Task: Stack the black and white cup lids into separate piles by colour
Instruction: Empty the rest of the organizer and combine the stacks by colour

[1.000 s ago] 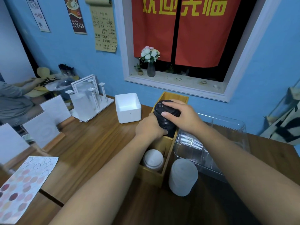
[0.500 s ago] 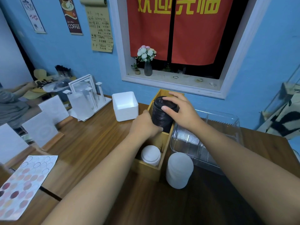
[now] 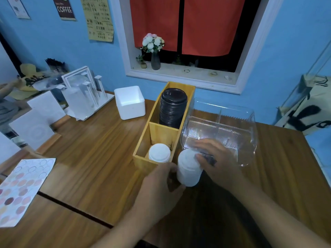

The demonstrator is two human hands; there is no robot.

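Observation:
A tall stack of black lids [image 3: 172, 107] stands alone in the far compartment of the long wooden box [image 3: 143, 140]. A short pile of white lids [image 3: 159, 153] sits in the near compartment. Just right of the box's near end stands a taller stack of white lids [image 3: 188, 169] on the table. My left hand [image 3: 159, 183] wraps its left side and my right hand [image 3: 216, 161] grips its top and right side. A small dark thing shows under my right fingers; I cannot make it out.
A clear plastic container [image 3: 222, 129] sits right of the box, close behind my right hand. A white square box [image 3: 129, 102] and a white cup rack [image 3: 84, 97] stand at the back left. A dotted sheet [image 3: 21, 188] lies near left. Another person's arm [image 3: 7, 97] is at far left.
Both hands left the black stack, which now stands free in the far compartment, and came back toward me to take hold of the white stack beside the box.

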